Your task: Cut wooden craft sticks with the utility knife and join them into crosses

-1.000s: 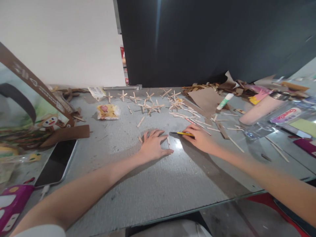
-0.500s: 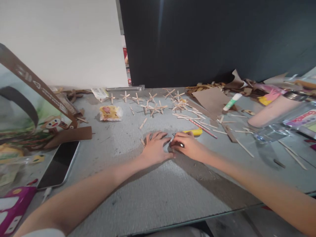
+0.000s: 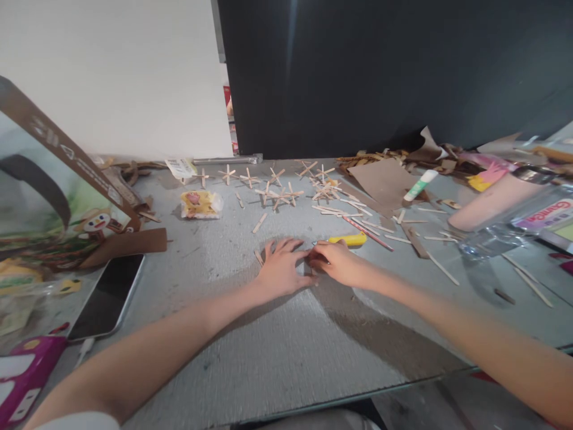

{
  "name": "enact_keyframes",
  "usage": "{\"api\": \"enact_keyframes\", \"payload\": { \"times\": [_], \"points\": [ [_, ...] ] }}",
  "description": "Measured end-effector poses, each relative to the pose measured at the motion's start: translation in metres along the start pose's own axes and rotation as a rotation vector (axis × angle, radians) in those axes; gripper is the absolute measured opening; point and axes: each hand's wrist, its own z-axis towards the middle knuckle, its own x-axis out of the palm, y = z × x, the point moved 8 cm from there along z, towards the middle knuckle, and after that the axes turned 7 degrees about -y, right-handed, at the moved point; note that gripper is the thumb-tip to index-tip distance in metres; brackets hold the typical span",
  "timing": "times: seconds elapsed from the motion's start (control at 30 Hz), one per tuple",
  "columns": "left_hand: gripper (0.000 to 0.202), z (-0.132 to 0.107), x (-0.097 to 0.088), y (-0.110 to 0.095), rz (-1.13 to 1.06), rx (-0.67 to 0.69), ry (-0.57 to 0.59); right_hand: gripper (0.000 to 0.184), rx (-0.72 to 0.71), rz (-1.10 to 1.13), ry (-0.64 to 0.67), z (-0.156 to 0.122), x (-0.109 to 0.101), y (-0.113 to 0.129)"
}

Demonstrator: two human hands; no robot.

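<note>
My left hand (image 3: 282, 267) lies flat on the grey table (image 3: 277, 346), fingers spread, pressing down beside a small wooden stick (image 3: 258, 258). My right hand (image 3: 336, 263) is closed in a pinch right against the left thumb, on something too small to make out. A yellow utility knife (image 3: 345, 240) lies loose on the table just behind the right hand. Several star-shaped stick assemblies (image 3: 277, 194) and loose sticks lie farther back.
A phone (image 3: 107, 295) lies at the left next to a printed bag (image 3: 49, 203) and brown card. A snack packet (image 3: 200, 204) sits behind. Cardboard scraps (image 3: 380, 179), a glue stick (image 3: 419, 185) and plastic bottles (image 3: 505, 221) crowd the right. A dark panel (image 3: 380, 71) rises behind.
My right hand put down the yellow knife behind it and came left to meet the left thumb, closing into a pinch. The left hand stayed flat in place.
</note>
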Motion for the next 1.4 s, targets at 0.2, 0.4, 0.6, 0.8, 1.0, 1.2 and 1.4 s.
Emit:
{"api": "enact_keyframes", "payload": {
  "times": [0.2,0.4,0.6,0.8,1.0,1.2,1.4],
  "points": [
    [0.057,0.0,0.001,0.001,0.009,0.011,-0.007,0.022,0.056,-0.073,0.032,-0.002,-0.001,0.005],
    [0.058,0.0,0.0,0.001,0.009,0.006,-0.007,0.021,0.076,-0.051,0.026,-0.003,-0.003,0.007],
    [0.05,0.0,-0.001,0.0,0.012,0.013,-0.012,0.019,0.058,-0.01,0.039,-0.002,0.003,0.001],
    [0.04,-0.001,0.0,-0.002,0.07,0.024,0.012,0.014,-0.01,0.133,0.064,-0.01,0.004,0.011],
    [0.066,-0.002,0.001,0.0,0.043,0.018,-0.003,0.013,0.145,0.252,-0.129,-0.007,-0.016,-0.016],
    [0.068,-0.001,-0.001,-0.002,0.004,0.005,-0.015,0.014,0.106,0.251,-0.203,-0.007,-0.007,-0.017],
    [0.086,-0.002,-0.011,0.001,-0.033,-0.115,-0.094,0.011,0.031,0.194,-0.101,0.001,0.001,-0.012]
  ]
}}
